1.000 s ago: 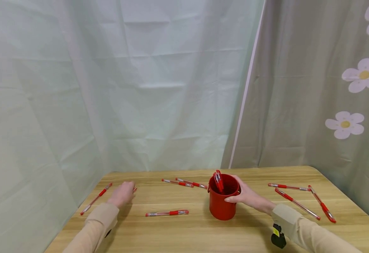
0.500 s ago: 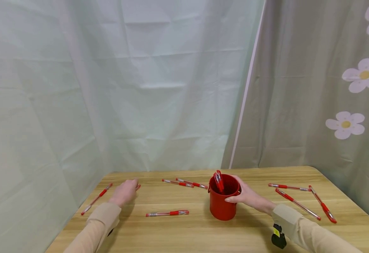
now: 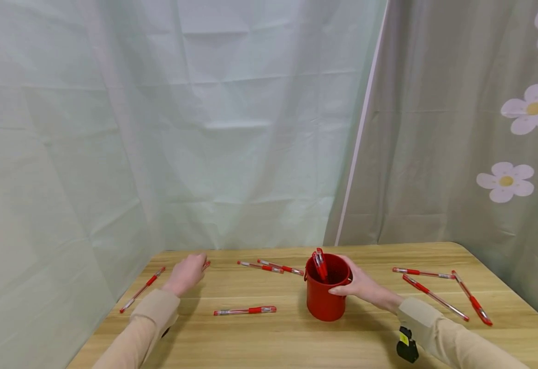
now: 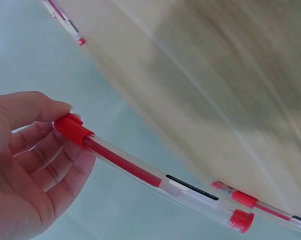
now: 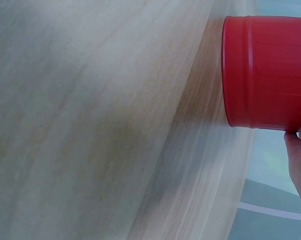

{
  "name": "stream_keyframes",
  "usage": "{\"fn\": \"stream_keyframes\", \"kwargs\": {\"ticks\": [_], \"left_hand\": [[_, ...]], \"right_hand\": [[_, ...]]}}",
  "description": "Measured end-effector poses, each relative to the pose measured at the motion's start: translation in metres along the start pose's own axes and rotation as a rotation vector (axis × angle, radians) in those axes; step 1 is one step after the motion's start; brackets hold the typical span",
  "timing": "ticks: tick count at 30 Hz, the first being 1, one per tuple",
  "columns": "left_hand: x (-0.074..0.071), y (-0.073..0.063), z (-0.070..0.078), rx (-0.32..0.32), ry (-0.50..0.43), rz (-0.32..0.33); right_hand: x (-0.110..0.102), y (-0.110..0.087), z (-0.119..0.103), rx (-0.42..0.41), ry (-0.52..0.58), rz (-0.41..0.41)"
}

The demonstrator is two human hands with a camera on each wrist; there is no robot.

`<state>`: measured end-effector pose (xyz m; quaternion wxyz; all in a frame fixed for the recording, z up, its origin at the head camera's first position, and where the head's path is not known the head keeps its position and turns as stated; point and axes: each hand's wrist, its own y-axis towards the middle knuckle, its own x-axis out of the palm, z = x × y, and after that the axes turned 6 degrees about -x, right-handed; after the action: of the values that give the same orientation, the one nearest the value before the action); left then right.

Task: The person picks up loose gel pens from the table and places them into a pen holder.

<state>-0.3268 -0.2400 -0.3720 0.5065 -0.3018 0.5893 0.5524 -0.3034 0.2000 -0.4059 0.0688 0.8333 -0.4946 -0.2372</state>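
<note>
My left hand (image 3: 186, 274) pinches a red gel pen (image 4: 130, 165) by its red end between thumb and fingertips, over the left side of the table. In the left wrist view the pen's clear barrel points away from the hand (image 4: 35, 172), and its far end is apart from the table. Right of centre is a small red metal bucket (image 3: 325, 303) with red pens (image 3: 319, 265) leaning inside it. My right hand (image 3: 363, 285) grips the bucket's right side, thumb in front. The right wrist view shows the bucket's wall (image 5: 275, 75) and only part of that hand.
On the wooden table (image 3: 250, 338), one pen (image 3: 142, 289) lies at far left and another pen (image 3: 244, 311) at front centre. Two crossed pens (image 3: 269, 267) lie behind it. Several more, including a pen (image 3: 435, 297), lie on the right. Curtains (image 3: 250, 128) hang behind and at the sides.
My left hand has moved a little to the right and away from me, with the pen in its fingers. The right hand and the bucket stay in place.
</note>
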Motion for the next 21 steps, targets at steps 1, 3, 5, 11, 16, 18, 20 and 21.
{"fn": "stream_keyframes", "kwargs": {"ticks": [1, 3, 5, 11, 16, 18, 20, 21], "left_hand": [[0.0, 0.001, 0.0, 0.007, -0.002, 0.014], [-0.001, 0.003, 0.002, 0.027, 0.002, 0.039], [-0.002, 0.005, 0.003, 0.043, 0.003, 0.054], [-0.004, 0.01, 0.009, 0.053, -0.016, 0.058], [-0.007, 0.014, 0.017, 0.064, -0.027, 0.067], [-0.009, 0.016, 0.02, 0.079, -0.022, 0.075], [-0.011, 0.017, 0.025, 0.089, -0.018, 0.077], [-0.011, 0.017, 0.027, 0.092, -0.016, 0.076]], "right_hand": [[0.0, 0.0, 0.0, -0.002, -0.001, 0.0], [0.0, 0.0, 0.0, -0.006, -0.002, -0.001], [0.0, 0.0, 0.0, -0.008, -0.002, -0.003], [0.0, 0.0, -0.001, 0.0, -0.007, -0.001], [-0.001, 0.001, 0.0, 0.004, -0.005, -0.007], [-0.002, 0.001, 0.0, 0.009, -0.002, -0.011], [-0.002, 0.002, -0.001, 0.011, 0.0, -0.015], [-0.002, 0.002, -0.001, 0.013, -0.003, -0.017]]}}
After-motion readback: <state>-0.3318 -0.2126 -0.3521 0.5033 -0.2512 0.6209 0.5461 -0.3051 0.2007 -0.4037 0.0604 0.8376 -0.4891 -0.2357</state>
